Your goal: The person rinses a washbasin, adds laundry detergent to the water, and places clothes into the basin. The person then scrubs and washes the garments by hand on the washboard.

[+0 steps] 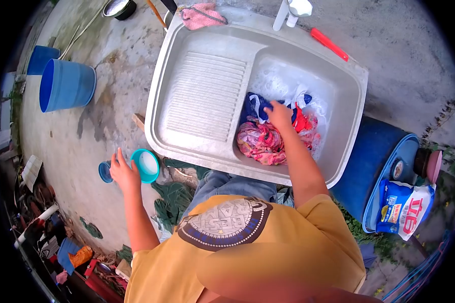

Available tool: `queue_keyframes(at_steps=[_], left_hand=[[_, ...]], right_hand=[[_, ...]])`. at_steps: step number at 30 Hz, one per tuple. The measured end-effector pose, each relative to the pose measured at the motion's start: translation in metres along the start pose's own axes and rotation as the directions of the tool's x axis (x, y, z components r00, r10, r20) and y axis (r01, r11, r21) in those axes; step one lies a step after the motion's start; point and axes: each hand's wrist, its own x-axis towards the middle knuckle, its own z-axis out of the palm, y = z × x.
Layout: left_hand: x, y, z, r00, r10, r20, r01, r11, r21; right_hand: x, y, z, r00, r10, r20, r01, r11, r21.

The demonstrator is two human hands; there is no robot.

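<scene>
My right hand (279,115) is in the basin of the wash sink (206,154), its fingers closed on a navy blue garment with white trim (253,107). Beneath and beside it are a pink patterned garment (260,144) and a bright red cloth (301,121), lying in sudsy water (278,76). My left hand (125,171) is out to the left of the sink, fingers spread. It is beside a teal plastic bowl (148,165) with something whitish inside; whether it touches the rim I cannot tell. A small blue container (105,172) stands on its other side.
The ribbed washboard (207,96) fills the sink's left part. On the rim lie a pink cloth (203,16) and a red-handled tool (329,44), near the faucet (288,12). A detergent bag (405,208) rests on a blue barrel (369,161). Blue buckets (71,85) stand left.
</scene>
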Motion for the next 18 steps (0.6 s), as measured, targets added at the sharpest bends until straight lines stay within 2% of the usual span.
queue_keyframes(at_steps=[1, 2, 3, 4, 6, 8, 9, 10, 11, 13, 15, 17, 18], left_hand=[[0.001, 0.007, 0.0, 0.999, 0.046, -0.024, -0.049, 0.99, -0.13], [-0.001, 0.016, 0.002, 0.995, 0.084, -0.056, -0.095, 0.961, -0.258], [0.001, 0.046, -0.014, 0.991, 0.109, -0.079, -0.13, 0.922, -0.366], [0.001, 0.07, -0.017, 0.993, 0.112, 0.025, -0.079, 0.825, -0.559], [0.0, 0.124, -0.021, 0.969, 0.182, 0.167, 0.037, 0.561, -0.827], [0.001, 0.179, -0.031, 0.855, 0.377, 0.356, 0.243, 0.316, -0.917], [0.0, 0.202, -0.027, 0.81, 0.475, 0.343, 0.292, 0.179, -0.939], [-0.001, 0.225, -0.03, 0.74, 0.562, 0.369, 0.39, 0.088, -0.916], [0.002, 0.244, -0.036, 0.633, 0.667, 0.392, 0.469, 0.072, -0.88], [0.001, 0.281, -0.062, 0.514, 0.649, 0.561, 0.747, -0.018, -0.664], [0.016, 0.311, -0.089, 0.303, 0.586, 0.751, 0.947, -0.1, -0.304], [0.037, 0.321, -0.084, 0.209, 0.863, 0.459, 0.978, -0.179, -0.108], [0.048, 0.331, -0.054, 0.25, 0.903, 0.349, 0.968, -0.23, -0.099]], right_hand=[[0.005, 0.011, -0.004, 0.994, 0.106, -0.038, -0.094, 0.965, 0.247], [0.01, 0.019, -0.006, 0.976, 0.213, -0.05, -0.164, 0.863, 0.478], [-0.024, -0.034, -0.067, 0.962, 0.264, -0.072, -0.156, 0.745, 0.649], [-0.034, -0.041, -0.086, 0.962, 0.263, -0.073, -0.101, 0.592, 0.799], [-0.048, -0.04, -0.114, 0.988, 0.116, -0.098, 0.025, 0.512, 0.859], [-0.073, -0.069, -0.152, 0.991, 0.031, -0.128, 0.107, 0.37, 0.923], [-0.087, -0.089, -0.172, 0.989, -0.013, -0.146, 0.143, 0.293, 0.945], [-0.1, -0.11, -0.19, 0.978, -0.052, -0.204, 0.21, 0.197, 0.958], [-0.114, -0.133, -0.208, 0.961, -0.085, -0.262, 0.27, 0.096, 0.958], [-0.132, -0.163, -0.236, 0.914, -0.177, -0.365, 0.357, -0.076, 0.931], [-0.144, -0.198, -0.246, 0.913, -0.229, -0.337, 0.304, -0.171, 0.937], [-0.145, -0.231, -0.235, 0.899, -0.328, -0.29, 0.191, -0.301, 0.934], [-0.14, -0.244, -0.224, 0.89, -0.368, -0.269, 0.146, -0.328, 0.933]])
